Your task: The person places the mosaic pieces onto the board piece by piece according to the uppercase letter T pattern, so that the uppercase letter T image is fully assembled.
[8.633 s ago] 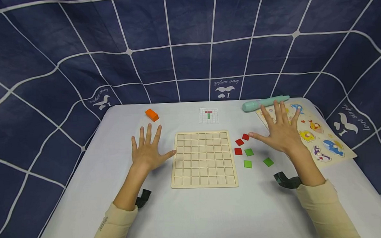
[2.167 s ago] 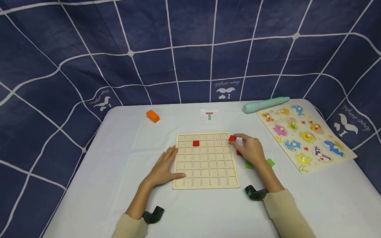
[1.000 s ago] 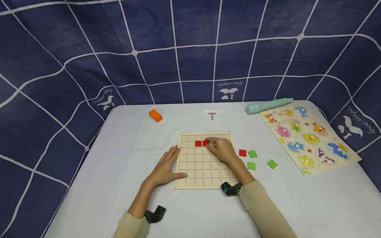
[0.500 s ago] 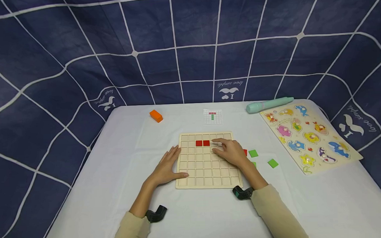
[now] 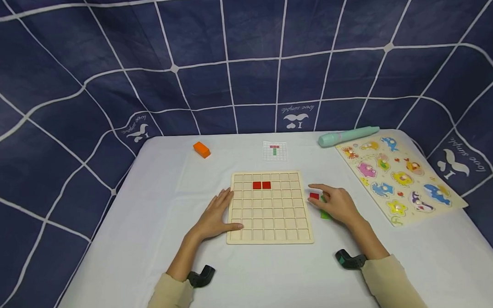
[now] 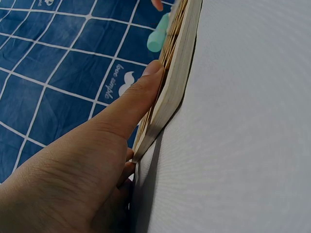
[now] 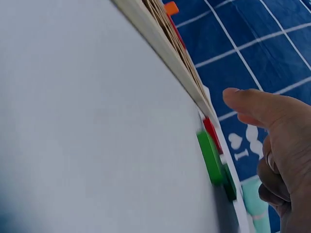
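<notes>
A wooden grid board (image 5: 269, 212) lies on the white table, with two red square tiles (image 5: 261, 185) side by side in its second row from the back. My left hand (image 5: 212, 217) rests on the board's left edge, thumb on top and fingers along the side; the thumb (image 6: 141, 92) shows in the left wrist view. To the right of the board my right hand (image 5: 337, 205) hovers with thumb and index finger parted over a loose red tile (image 5: 314, 196). Green tiles (image 5: 326, 214) are partly covered by that hand in the head view; the right wrist view shows a green tile (image 7: 210, 158) below it.
Behind the board lies a small card (image 5: 274, 151) with a red and green T pattern. An orange block (image 5: 202, 149) sits at the back left. A mint-green pen-shaped object (image 5: 348, 136) and an animal puzzle board (image 5: 400, 179) lie at the right.
My right hand set a second red tile beside the first, let go and moved right, off the board to the loose tiles. My left hand has stayed on the board's edge in recent frames.
</notes>
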Tool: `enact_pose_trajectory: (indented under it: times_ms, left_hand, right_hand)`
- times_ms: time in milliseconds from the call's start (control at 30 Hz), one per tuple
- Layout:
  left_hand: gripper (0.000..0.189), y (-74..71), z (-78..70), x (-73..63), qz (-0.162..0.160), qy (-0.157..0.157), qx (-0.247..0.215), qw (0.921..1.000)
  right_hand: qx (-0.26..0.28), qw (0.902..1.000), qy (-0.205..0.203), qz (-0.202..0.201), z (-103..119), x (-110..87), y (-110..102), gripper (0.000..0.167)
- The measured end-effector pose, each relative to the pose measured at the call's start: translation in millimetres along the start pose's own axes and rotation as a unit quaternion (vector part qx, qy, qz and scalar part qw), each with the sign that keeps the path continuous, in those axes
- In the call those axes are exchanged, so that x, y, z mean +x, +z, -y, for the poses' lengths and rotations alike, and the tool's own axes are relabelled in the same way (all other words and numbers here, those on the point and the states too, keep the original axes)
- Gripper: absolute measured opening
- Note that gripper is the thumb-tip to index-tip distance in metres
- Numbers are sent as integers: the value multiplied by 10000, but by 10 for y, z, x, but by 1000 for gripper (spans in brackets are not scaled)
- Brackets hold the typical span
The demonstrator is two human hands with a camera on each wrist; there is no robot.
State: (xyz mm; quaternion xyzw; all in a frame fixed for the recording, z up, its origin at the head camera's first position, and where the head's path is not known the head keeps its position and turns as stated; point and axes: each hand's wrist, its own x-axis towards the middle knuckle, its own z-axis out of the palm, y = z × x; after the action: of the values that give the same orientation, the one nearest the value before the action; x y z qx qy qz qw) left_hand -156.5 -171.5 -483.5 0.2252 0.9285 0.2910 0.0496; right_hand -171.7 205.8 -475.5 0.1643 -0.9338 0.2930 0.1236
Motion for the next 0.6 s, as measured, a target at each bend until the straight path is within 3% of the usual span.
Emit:
enact_pose_trajectory:
  times_ms: [200,600]
  left_hand:
    - [107,-19,1,-3,15,6,-34,10000]
    - [109,-7,-1,-2,-10,23,9,10000]
  right_hand:
    - [-97,9999,83,-19,-98,-42,-61,43]
    - [-65,9989,372,282,-84,-64,-64,46]
